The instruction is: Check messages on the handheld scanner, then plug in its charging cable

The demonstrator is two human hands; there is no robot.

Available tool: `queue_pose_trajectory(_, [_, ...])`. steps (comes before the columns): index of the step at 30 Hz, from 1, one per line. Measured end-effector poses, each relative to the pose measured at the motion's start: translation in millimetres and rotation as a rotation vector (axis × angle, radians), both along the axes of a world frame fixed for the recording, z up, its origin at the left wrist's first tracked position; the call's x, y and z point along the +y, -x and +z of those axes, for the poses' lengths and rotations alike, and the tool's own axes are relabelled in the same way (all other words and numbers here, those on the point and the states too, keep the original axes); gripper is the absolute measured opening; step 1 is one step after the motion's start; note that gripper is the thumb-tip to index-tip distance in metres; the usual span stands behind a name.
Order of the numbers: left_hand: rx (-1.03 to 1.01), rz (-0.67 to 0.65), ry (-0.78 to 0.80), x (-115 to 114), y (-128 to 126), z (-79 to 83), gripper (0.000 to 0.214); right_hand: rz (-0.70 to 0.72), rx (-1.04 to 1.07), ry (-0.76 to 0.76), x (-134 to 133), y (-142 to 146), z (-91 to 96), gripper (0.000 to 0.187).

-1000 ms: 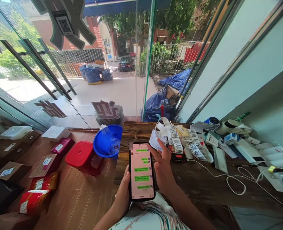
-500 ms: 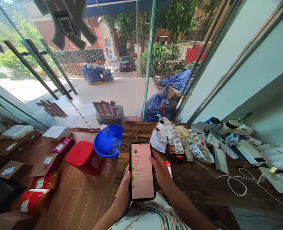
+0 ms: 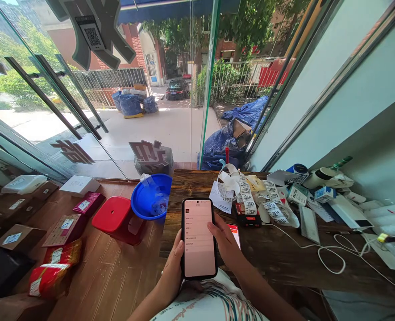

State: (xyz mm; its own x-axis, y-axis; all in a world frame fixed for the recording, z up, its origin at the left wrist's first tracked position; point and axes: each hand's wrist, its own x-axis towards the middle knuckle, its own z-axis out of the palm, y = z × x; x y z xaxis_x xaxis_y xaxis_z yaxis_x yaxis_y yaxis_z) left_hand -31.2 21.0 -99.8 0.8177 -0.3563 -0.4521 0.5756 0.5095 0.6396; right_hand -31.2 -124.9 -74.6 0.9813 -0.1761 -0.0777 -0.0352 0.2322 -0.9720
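Observation:
A black-framed smartphone (image 3: 199, 240) is held upright over my lap, its lit screen showing a list of text lines. My left hand (image 3: 173, 258) grips its lower left edge, thumb along the side. On the right edge, my right hand (image 3: 227, 238) also closes around the phone, the thumb lying on the screen; the other fingers are hidden behind it. Partly covered by my right hand, a second phone (image 3: 234, 234) with a red and white screen lies on the dark wooden table (image 3: 271, 263).
A small label printer (image 3: 249, 220) with strips of numbered labels (image 3: 249, 198) sits on the table, beside a white cable (image 3: 331, 267) and small boxes. Left stand a blue basin (image 3: 140, 203), a red stool (image 3: 112, 216) and several parcels (image 3: 63, 229). Glass doors (image 3: 83, 102) are ahead.
The green marks on the phone's list are gone, and the list looks rearranged. My right thumb has shifted slightly lower on the screen. Both hands keep their hold.

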Motion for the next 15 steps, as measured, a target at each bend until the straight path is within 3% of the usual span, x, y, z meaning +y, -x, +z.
queue_pose_trajectory(8, [0.060, -0.175, 0.001, 5.1, -2.7, 20.5, 0.094, 0.273, 0.022, -0.057, -2.9, 23.6, -11.7, 0.058])
queue_pose_trajectory(12, [0.072, -0.188, -0.049, 3.4, -0.9, 27.6, 0.105, 0.309, -0.036, 0.013, -5.1, 28.0, -16.6, 0.069])
queue_pose_trajectory(15, [0.050, -0.188, -0.073, 1.9, -0.4, 31.5, 0.110, 0.302, -0.050, 0.060, -5.7, 27.3, -15.2, 0.067])
